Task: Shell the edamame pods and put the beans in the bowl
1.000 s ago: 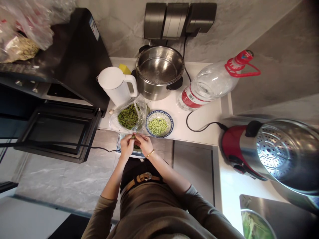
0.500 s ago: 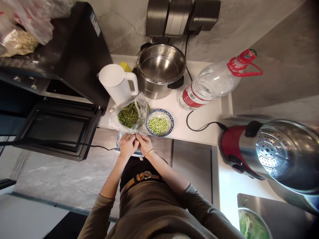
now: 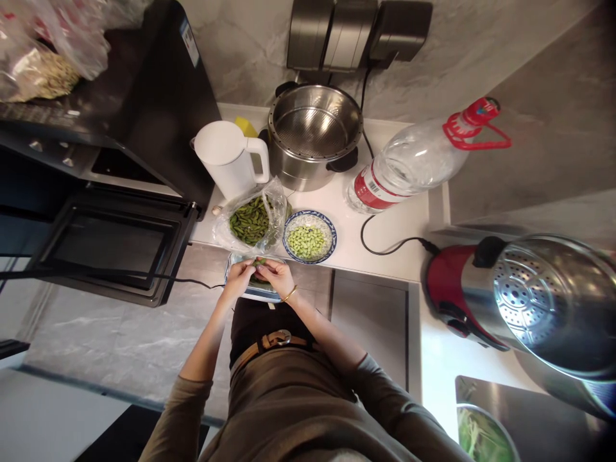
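Note:
My left hand [image 3: 239, 276] and my right hand [image 3: 276, 275] meet at the counter's front edge, fingers pinched on a green bean pod [image 3: 260, 264] held between them. They hover over a shallow dish [image 3: 255, 293] with green pods in it. Just beyond lies a clear plastic bag of green pods [image 3: 250, 220]. To its right stands a blue-rimmed bowl of shelled green beans [image 3: 308, 238]. A gold bangle circles my right wrist.
A white kettle [image 3: 230, 157], a steel pot [image 3: 314, 135] and a large lying water bottle [image 3: 414, 162] stand on the white counter [image 3: 385, 234]. An open black oven [image 3: 110, 240] is at left. A red appliance with steel steamer lid [image 3: 534, 295] is at right.
My hands have shifted slightly toward the counter and spread a little, so the green pod between them shows more. The camera view drifted a bit.

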A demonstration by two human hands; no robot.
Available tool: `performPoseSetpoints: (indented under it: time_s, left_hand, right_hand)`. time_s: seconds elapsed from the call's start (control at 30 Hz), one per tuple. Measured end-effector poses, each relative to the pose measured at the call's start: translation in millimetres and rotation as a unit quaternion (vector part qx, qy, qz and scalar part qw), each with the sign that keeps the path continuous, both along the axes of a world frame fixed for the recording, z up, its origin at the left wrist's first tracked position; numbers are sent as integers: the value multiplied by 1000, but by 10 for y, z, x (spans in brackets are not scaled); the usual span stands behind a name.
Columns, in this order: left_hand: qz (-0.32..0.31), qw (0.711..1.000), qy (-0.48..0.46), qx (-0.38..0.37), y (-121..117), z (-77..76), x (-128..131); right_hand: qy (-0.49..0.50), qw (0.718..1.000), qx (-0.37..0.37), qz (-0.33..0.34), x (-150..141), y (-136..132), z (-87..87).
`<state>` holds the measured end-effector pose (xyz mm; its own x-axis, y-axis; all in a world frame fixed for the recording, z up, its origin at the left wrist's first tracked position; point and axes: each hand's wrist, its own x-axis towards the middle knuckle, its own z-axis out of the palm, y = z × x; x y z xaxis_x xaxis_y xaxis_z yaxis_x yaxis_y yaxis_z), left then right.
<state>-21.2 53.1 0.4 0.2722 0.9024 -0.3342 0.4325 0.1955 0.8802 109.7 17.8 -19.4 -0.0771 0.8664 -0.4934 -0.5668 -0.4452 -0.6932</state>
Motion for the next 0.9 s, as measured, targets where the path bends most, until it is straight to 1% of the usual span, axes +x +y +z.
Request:
performPoseSetpoints:
  time_s: [0.07,0.1,0.17,0.2,0.23,0.3,0.37,0.4,0.43,0.57,0.63,0.77,0.9]
  left_hand:
    - [2,1000,7,9,-5,-2,11]
    - [-2,999,26,23,-14,2,22]
    - [-29,991,101,81,-40,22,49]
    - [-52,980,152,121,-56,37,64]
    - [-78,962,206,162,-71,55,78]
    - [-128,920,295,226,-97,91,99]
    - [-167,888,345,255,-115,115,105]
    - [-179,880,356,260,-122,120,101]
    - [-184,877,359,259,-127,120,92]
    - [-165,895,344,230,-147,97,35]
    - [-169,896,342,227,-158,93,13]
    - [-193,883,354,242,-183,118,11]
    - [-173,876,382,237,-198,155,45]
  right_hand:
    - [7,1000,4,0,1,7,23]
    - [9,1000,4,-6,-2,11,34]
    - [12,1000,-3,-21,-14,13,44]
    - [15,999,-9,-28,-21,10,42]
    - [20,999,-15,-32,-28,3,35]
    - [36,999,-25,-32,-35,-19,8]
    - [49,998,-29,-28,-31,-44,-23]
    - [50,998,-27,-23,-26,-52,-35]
    - [45,999,-24,-16,-19,-56,-43]
    - [-14,999,7,30,15,-30,-44]
    - [-28,999,9,45,30,-10,-38]
    - [-10,999,3,52,61,10,-16]
    - [31,997,-3,65,92,11,30]
